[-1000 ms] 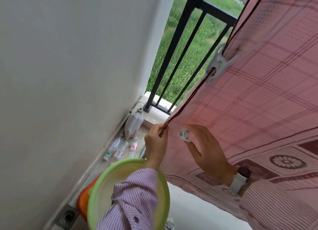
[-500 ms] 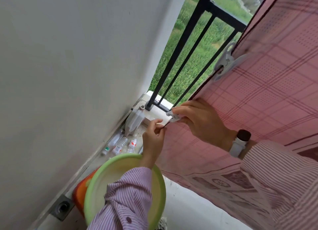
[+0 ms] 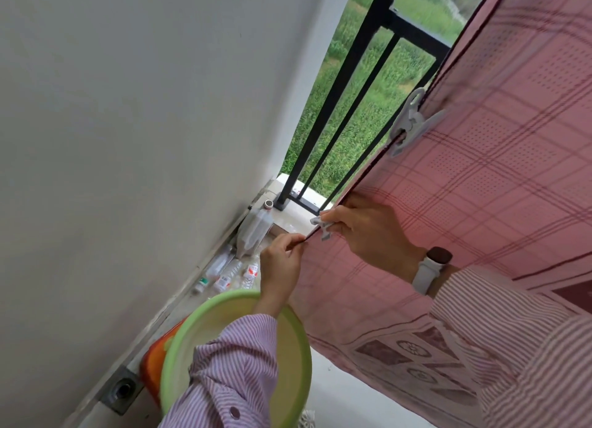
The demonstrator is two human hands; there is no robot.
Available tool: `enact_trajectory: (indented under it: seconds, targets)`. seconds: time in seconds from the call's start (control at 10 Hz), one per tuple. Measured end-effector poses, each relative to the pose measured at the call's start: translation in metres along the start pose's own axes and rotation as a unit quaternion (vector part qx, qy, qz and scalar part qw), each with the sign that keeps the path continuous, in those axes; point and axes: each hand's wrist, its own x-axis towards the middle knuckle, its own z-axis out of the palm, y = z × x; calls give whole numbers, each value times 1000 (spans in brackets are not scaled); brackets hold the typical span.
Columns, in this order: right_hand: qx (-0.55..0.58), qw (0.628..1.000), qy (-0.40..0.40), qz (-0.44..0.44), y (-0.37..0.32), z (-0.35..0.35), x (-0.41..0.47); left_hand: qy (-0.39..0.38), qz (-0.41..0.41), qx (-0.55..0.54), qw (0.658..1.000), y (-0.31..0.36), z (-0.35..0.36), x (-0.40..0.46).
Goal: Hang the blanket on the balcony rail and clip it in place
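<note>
Left hand [image 3: 282,261] has its fingers [image 3: 293,242] pinched tight on the dark hem of the pink blanket [image 3: 499,184], right at the edge. Just above it, the right hand [image 3: 368,232] has its fingers curled around a small white clip [image 3: 323,225], which sits right at that same hem; can't tell if it's actually biting the fabric. The two hands are near each other but not touching.

The blanket hangs over the black balcony rail [image 3: 362,59] and covers most of the right side. One bigger grey clip [image 3: 411,119] is already on the edge higher up. So two clips in view.

Room-wise it's tight: a white wall [image 3: 128,139] on the left, and only three bars of the rail show between the wall and the blanket edge.

Down on the floor by the wall there's one big clear jug [image 3: 254,232] and a few small bottles [image 3: 226,272], hard to count. A green basin [image 3: 288,347] sits under the left sleeve [image 3: 230,363], with something orange [image 3: 153,360] beside it. White watch [image 3: 429,270] on the right wrist.
</note>
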Motion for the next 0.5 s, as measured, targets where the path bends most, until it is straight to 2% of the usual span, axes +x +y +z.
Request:
enact_trajectory:
  seconds: [0.1,0.3,0.4,0.5]
  targets:
    - [-27,1000,-1,3,-1,6,-5,-7,-4,5,1000,2,-2,0]
    - [11,999,-28,-39,0,6,-17,-21,-27,22,999,9,-2,-5]
    - [41,998,-7,-54,2,9,-29,-56,-21,56,997,15,-8,-10]
    - [96,995,21,-34,-2,4,-39,-23,-2,107,994,26,-18,-18]
